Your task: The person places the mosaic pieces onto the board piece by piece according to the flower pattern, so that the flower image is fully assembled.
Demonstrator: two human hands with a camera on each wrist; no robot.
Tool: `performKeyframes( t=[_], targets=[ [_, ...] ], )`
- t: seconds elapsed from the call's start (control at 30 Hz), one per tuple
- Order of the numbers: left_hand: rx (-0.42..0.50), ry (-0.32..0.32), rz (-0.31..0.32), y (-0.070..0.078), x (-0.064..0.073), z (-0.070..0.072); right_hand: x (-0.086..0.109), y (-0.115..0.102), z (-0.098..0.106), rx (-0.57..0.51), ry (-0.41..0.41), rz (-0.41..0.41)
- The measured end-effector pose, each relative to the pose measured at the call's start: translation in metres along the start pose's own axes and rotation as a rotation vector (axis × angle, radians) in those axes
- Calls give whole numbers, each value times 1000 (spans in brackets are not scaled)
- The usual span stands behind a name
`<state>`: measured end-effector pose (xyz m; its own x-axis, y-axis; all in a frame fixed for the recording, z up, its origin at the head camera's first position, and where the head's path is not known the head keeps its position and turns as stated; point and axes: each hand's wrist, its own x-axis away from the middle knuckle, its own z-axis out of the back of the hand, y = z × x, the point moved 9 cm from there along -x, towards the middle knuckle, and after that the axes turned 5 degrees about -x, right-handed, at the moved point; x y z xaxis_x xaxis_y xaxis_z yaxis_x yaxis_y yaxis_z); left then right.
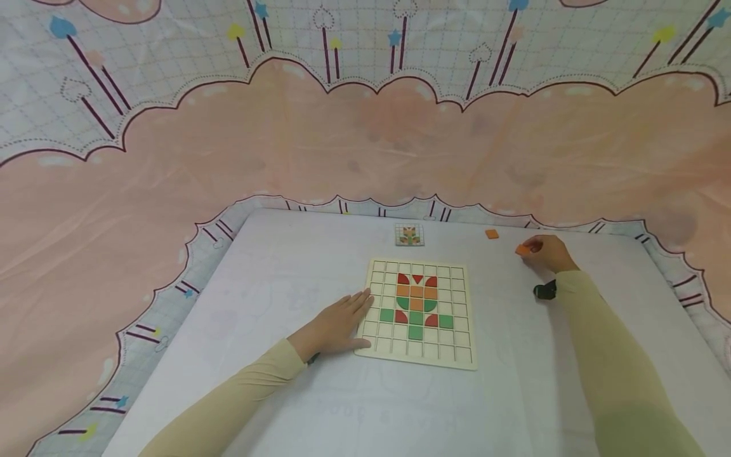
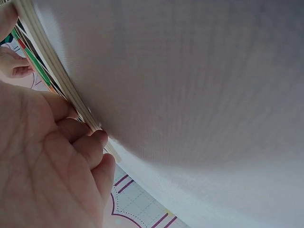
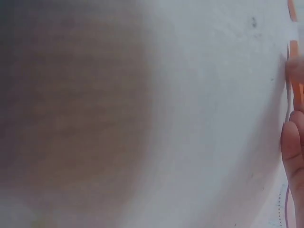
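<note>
A cream grid board (image 1: pixel 385 346) lies on the white-covered table, with red, orange and green tiles forming a flower-like pattern in its middle. My left hand (image 1: pixel 338 325) rests at the board's left edge, fingertips on the rim and thumb apart near the lower corner. In the left wrist view, the fingertips of that hand (image 2: pixel 52 152) touch the board's side (image 2: pixel 59 71). Off to the right, my right hand (image 1: pixel 548 252) pinches an orange tile (image 1: pixel 522 250) at the table surface. The right wrist view shows only part of these fingers (image 3: pixel 292 142) at its edge.
A second orange tile (image 1: pixel 492 234) lies left of the right hand. Behind the board is a small pattern card (image 1: pixel 409 235) with a similar flower design. A printed pink and white cloth (image 1: pixel 365 139) hangs beyond the table's far edge.
</note>
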<state>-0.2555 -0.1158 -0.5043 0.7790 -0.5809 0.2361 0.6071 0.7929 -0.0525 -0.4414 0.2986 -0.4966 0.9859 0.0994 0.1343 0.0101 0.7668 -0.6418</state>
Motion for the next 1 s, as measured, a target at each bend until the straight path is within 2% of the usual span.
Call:
performKeyframes(
  t=[0.2,0.33,0.53,1.0],
  targets=[
    [18,-8,3,1,0,0,5,-2,-4,-46,-21,36],
    [12,-5,1,2,0,0,12,-14,-9,-67,-23,80],
    [3,7,-5,2,0,1,27,-46,-25,-49,-48,204],
    [-6,13,-9,1,-2,0,72,-124,-85,-143,-227,339]
  ],
)
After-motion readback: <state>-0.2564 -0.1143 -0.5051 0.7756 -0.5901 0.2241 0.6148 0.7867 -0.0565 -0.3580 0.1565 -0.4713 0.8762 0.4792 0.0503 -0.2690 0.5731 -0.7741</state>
